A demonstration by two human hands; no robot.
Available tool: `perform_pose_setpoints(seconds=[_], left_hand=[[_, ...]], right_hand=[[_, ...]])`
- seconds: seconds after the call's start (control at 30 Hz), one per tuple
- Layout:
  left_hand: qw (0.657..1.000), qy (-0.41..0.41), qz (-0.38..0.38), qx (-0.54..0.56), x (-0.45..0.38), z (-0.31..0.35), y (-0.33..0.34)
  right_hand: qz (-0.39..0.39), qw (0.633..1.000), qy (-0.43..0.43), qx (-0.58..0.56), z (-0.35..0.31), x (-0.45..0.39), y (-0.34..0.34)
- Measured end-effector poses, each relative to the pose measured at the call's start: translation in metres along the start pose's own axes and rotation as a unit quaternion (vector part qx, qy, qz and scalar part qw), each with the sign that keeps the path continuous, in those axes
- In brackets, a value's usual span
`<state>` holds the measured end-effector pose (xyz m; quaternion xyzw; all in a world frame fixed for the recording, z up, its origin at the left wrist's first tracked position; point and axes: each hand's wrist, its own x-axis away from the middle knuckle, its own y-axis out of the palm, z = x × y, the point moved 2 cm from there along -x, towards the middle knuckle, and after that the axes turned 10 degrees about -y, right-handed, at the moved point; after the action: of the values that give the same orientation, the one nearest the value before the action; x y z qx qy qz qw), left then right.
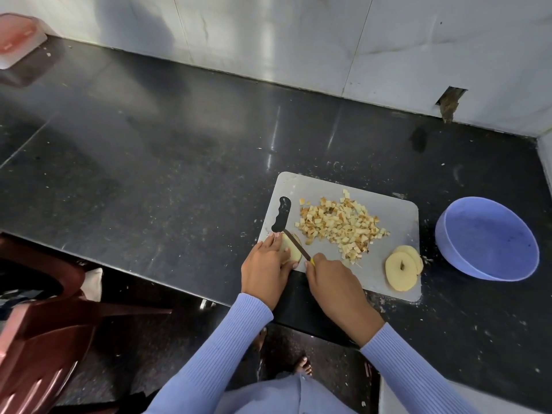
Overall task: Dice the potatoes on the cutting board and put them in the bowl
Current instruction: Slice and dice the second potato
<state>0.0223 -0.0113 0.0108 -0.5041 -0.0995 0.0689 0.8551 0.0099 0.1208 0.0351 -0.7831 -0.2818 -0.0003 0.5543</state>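
A grey cutting board [388, 210] lies on the dark counter. On its near left corner my left hand [265, 267] holds a pale potatoe piece [291, 249] down, fingers curled over it. My right hand [331, 282] grips a knife [297, 245] by its yellow handle, and the dark blade rests across that piece. A heap of diced potato cubes [340, 224] fills the board's middle. Round potato slices [401, 268] are stacked at the near right corner. An empty blue bowl [487, 237] stands to the right of the board.
The black counter [149, 162] stretches left and back to a steel wall. A pink-lidded container [18, 37] sits at the far left. A brown plastic chair [44, 333] stands off the counter's front edge at the lower left. Crumbs dot the counter around the board.
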Motion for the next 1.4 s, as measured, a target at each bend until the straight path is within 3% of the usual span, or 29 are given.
perform_pose_setpoints(seconds=[0.4, 0.67, 1.2, 1.4], left_hand=[[1.000, 0.004, 0.010, -0.014, 0.001, -0.003, 0.006], [0.997, 0.006, 0.023, -0.069, -0.002, -0.004, 0.010], [0.996, 0.025, 0.061, -0.065, 0.001, -0.005, 0.007], [0.992, 0.034, 0.103, -0.070, 0.001, -0.004, 0.006]], right_hand=[[-0.038, 0.997, -0.016, 0.063, 0.001, 0.001, 0.011], [-0.091, 0.993, 0.017, 0.070, 0.024, 0.037, 0.018], [-0.070, 0.997, 0.027, 0.026, 0.029, 0.048, 0.012], [-0.018, 1.000, 0.004, -0.002, 0.014, 0.031, 0.004]])
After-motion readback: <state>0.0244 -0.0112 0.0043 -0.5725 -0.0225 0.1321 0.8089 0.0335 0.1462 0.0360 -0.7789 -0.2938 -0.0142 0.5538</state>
